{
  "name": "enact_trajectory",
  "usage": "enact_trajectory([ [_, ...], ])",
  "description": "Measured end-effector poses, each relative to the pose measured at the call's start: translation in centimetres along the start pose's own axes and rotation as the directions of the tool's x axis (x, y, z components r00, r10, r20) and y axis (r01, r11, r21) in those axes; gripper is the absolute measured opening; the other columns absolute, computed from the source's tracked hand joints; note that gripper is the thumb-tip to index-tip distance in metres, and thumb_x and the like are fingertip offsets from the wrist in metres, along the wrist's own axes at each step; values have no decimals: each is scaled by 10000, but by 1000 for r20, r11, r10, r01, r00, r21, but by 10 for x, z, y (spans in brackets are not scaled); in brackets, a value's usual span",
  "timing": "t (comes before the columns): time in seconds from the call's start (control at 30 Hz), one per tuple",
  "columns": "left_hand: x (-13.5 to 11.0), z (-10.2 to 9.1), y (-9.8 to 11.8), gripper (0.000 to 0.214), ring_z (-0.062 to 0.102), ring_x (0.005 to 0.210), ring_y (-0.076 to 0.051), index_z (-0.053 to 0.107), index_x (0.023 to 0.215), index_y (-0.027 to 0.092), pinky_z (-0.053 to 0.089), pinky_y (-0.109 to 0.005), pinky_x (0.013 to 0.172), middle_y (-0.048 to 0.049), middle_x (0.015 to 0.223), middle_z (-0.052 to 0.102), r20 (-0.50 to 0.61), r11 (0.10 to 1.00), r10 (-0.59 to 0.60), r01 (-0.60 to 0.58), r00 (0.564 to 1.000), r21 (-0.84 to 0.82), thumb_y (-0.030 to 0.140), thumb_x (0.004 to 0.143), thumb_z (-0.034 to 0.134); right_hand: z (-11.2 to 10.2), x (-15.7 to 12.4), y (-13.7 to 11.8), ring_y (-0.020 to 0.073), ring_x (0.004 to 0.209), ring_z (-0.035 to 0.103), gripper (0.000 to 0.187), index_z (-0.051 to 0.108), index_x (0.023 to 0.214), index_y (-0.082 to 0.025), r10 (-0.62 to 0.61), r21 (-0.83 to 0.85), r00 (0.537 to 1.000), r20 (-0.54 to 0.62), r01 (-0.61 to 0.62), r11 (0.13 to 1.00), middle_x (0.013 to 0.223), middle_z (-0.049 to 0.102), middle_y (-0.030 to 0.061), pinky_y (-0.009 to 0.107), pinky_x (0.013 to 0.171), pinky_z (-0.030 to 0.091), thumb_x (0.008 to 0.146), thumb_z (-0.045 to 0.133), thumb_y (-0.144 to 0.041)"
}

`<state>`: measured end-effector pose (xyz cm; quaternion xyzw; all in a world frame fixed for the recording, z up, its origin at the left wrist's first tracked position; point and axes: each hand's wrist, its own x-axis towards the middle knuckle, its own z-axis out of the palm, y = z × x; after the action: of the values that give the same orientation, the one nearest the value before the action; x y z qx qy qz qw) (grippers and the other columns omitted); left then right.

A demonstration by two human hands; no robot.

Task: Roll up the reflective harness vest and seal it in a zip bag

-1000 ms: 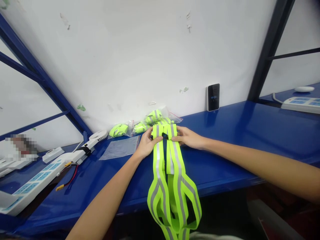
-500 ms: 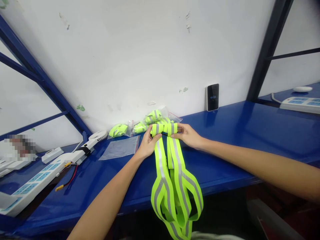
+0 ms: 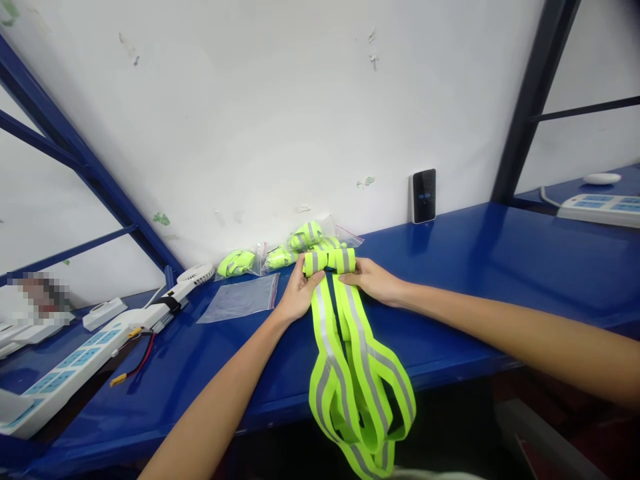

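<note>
A person stands at the blue steel workbench (image 3: pixel 465 263) with both bare arms reaching out over it, working on a neon-yellow reflective vest (image 3: pixel 324 327) with grey stripes. The left hand (image 3: pixel 300 290) and the right hand (image 3: pixel 373 280) sit close together, a narrow grip on a tight fold of the bands (image 3: pixel 330 262) near the back of the bench. The left fingers (image 3: pixel 303 273) curl over one end of the fold, and the right fingertips (image 3: pixel 347 265) press against the other. The rest of the vest trails toward the person in long loops, over the front edge of the bench and hanging below it.

Just behind the hands, at the back of the bench, lie bundled yellow vests in clear bags (image 3: pixel 280 250). To their front sits a flat clear plastic bag (image 3: pixel 240 298). Farther along the back of the bench to the right, a black-faced device (image 3: pixel 423 195) leans upright. Toward the bench's left end lie a white power strip (image 3: pixel 75 363) and red-and-black wires (image 3: pixel 135 360), and another white power strip (image 3: pixel 597 210) sits past its right end
</note>
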<state>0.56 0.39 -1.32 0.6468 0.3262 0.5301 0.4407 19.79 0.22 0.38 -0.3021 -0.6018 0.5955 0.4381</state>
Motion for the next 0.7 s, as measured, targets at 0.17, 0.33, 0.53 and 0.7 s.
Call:
enact_trajectory([
  [0.17, -3, 5, 1, 462, 638, 1035, -216, 417, 1249, 254, 513, -357, 920, -59, 1184, 626, 60, 1000, 12, -11, 998, -24, 345, 854, 638, 2, -1, 0, 254, 1064, 641, 381, 578, 1137, -188, -68, 14, 998, -15, 68, 998, 1120, 693, 61, 452, 978, 483, 772, 669, -127],
  [0.33, 1, 10, 0, 467, 632, 1061, -226, 443, 1229, 227, 512, -347, 916, -78, 1203, 622, -12, 997, 78, -79, 997, -10, 340, 833, 664, 2, -1, 2, 254, 1078, 633, 490, 491, 1204, -218, -112, 33, 993, -24, 113, 993, 1168, 666, 62, 446, 951, 508, 765, 701, -164],
  [0.53, 10, 12, -5, 538, 636, 1028, -223, 459, 1240, 204, 524, -319, 867, -85, 1156, 638, -13, 994, 103, -103, 995, 25, 326, 784, 717, -5, 7, 16, 262, 1154, 594, 749, 340, 1372, -243, -180, 9, 982, -56, 181, 983, 1287, 590, 84, 442, 975, 496, 739, 736, -189],
  [0.7, 8, 16, -4, 580, 651, 978, -223, 457, 1253, 207, 529, -311, 823, -84, 1137, 649, -9, 998, 62, -62, 998, -7, 322, 758, 738, -5, 7, 16, 260, 1144, 601, 790, 355, 1395, -246, -213, -41, 976, -53, 211, 977, 1266, 610, 79, 448, 987, 483, 716, 753, -189],
])
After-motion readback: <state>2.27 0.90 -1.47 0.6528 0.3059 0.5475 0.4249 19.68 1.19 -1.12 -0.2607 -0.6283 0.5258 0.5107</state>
